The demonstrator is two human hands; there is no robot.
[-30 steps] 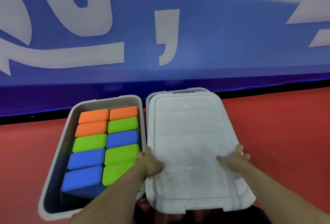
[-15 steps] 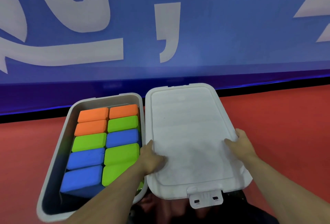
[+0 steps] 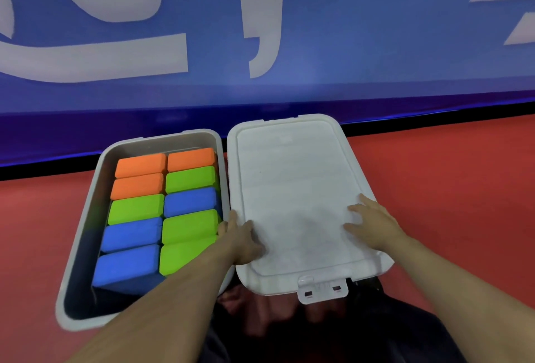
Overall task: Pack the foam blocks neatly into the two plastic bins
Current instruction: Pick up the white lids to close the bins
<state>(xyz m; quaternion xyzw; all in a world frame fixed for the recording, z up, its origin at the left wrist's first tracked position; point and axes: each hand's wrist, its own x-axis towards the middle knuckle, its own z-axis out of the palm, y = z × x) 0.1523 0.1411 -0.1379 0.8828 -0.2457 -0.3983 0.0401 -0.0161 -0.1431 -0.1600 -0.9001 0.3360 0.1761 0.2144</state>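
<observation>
An open grey plastic bin (image 3: 86, 235) on the left holds two tidy rows of foam blocks: orange (image 3: 140, 165) at the far end, green (image 3: 136, 207) and blue (image 3: 130, 233) nearer me. A white lid (image 3: 292, 177) lies over the second bin on the right and hides it and its contents. The lid's latch tab (image 3: 322, 290) hangs at the near edge. My left hand (image 3: 241, 239) lies flat on the lid's near left part, thumb at its edge. My right hand (image 3: 372, 223) rests flat on the near right part, fingers spread.
Both bins stand side by side on a red floor (image 3: 448, 189), close to a blue banner wall (image 3: 260, 87) with large white lettering. My dark-clothed legs (image 3: 289, 328) are just below the bins' near ends.
The lid has dropped flat and slid slightly away from me, so its latch tab now shows. Both hands moved from gripping its side edges to lying on its top.
</observation>
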